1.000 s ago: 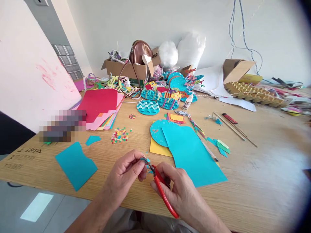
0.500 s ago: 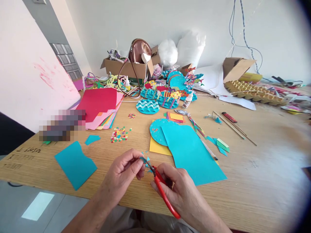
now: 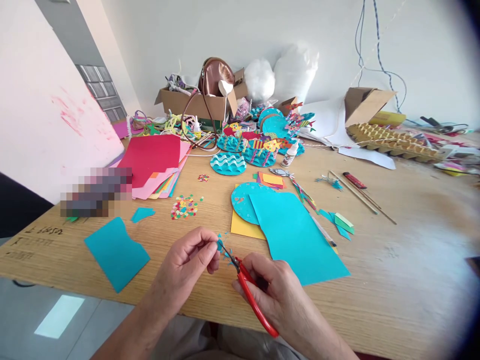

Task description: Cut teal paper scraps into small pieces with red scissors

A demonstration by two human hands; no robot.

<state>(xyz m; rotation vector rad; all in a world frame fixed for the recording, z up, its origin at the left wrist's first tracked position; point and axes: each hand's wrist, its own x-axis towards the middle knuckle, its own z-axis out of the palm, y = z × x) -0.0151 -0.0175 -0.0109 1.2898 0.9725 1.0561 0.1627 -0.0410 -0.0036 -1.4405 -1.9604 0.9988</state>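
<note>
My left hand (image 3: 193,262) pinches a small piece of blue paper (image 3: 219,245) between thumb and fingertips, above the table's near edge. In my right hand (image 3: 272,280) are red-handled scissors (image 3: 252,292), their blade tips touching the blue piece. Tiny blue scraps lie on the table just behind the blades. To the right, a large blue sheet (image 3: 296,235) with a wavy edge overlaps a round blue disc (image 3: 245,202) and a yellow sheet (image 3: 245,227). A smaller blue sheet (image 3: 117,256) lies at the left, with a blue offcut (image 3: 142,214) behind it.
Confetti dots (image 3: 184,207) lie mid-table. A stack of coloured paper (image 3: 152,157) is at back left. Decorated blue pieces (image 3: 228,164) and a glue bottle (image 3: 290,153) stand behind. A red box cutter (image 3: 354,180) and sticks lie at right.
My left hand has shifted slightly left and up, and the blue piece has turned a little in its fingers. The scissors have barely moved.
</note>
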